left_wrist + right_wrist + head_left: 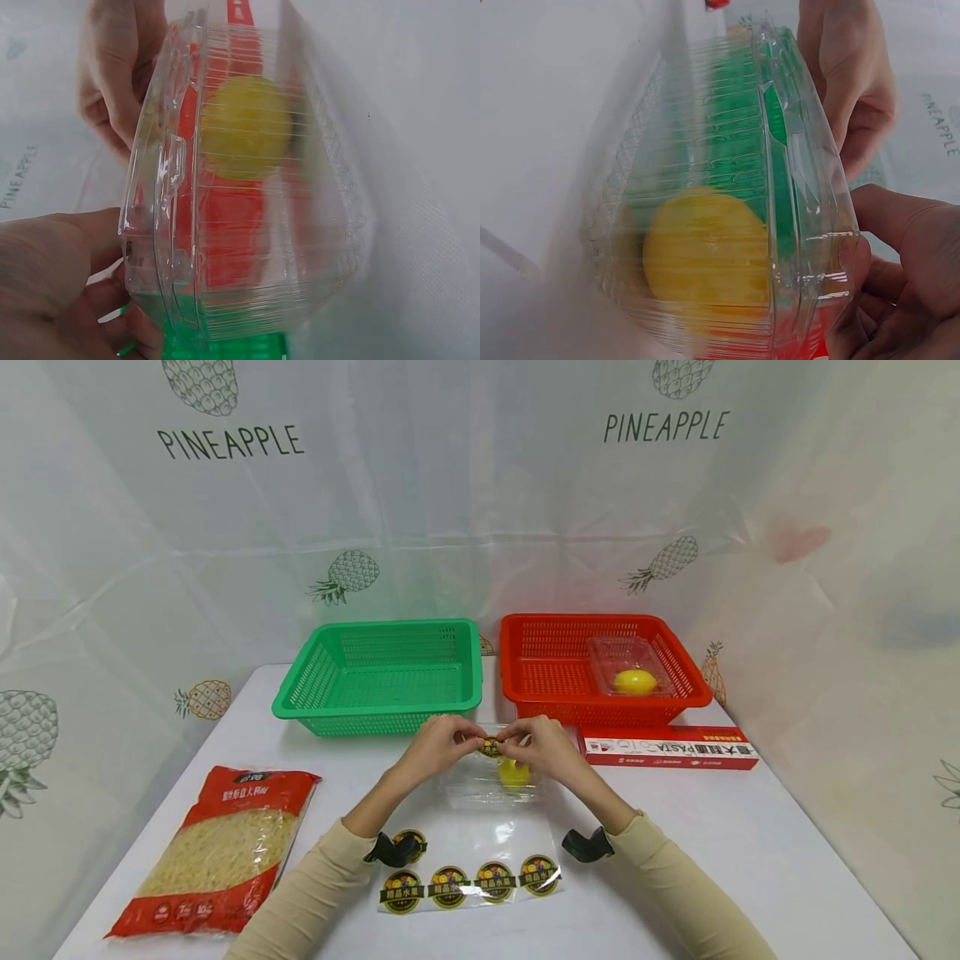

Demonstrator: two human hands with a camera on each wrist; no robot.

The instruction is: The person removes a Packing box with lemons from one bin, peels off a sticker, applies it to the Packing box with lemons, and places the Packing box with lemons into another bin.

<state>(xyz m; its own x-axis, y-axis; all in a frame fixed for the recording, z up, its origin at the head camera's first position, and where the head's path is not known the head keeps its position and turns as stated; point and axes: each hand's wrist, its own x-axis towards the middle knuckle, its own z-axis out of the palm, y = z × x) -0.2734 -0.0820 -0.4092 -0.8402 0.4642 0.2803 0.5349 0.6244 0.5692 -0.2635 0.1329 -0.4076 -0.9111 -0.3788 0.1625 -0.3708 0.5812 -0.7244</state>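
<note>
A yellow fruit [247,127] sits inside a clear container [319,240]. Left hand [56,262] and right hand [120,71] are at its lid [148,199].

Yellow fruit [514,773], black-and-gold round stickers [449,887], green basket [377,722], red basket [600,712], beige sleeves [307,885], pineapple-print curtain [480,485]

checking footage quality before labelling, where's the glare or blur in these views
Head: a bright glare patch on the sticker sheet; left wrist: soft and hazy, the yellow fruit blurred behind the clear container's ridged wall; right wrist: lower left smeared out of focus, pale glints along the container's edge.
</note>
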